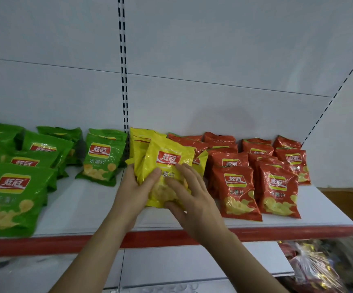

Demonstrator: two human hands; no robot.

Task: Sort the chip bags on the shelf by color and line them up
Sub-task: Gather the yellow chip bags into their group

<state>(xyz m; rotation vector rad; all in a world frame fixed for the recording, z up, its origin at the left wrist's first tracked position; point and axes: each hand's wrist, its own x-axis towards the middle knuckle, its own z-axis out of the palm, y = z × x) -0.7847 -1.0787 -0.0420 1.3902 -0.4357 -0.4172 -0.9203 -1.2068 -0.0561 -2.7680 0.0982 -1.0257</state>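
Both forearms come up from 6 o'clock, angled in toward each other. The left hand (134, 188) cups the yellow bag (167, 166) from its left side, thumb wrapped over the front. The right hand (192, 197) lies on the bag's lower front, fingers spread and curled, thumb hooked under the bottom edge, so both are gripping it. The bag stands tilted mid-shelf (87, 208), leaning on more yellow bags (138, 140) behind it. Green bags (99, 161) sit off at 9 o'clock, red bags (277, 187) at 3 o'clock.
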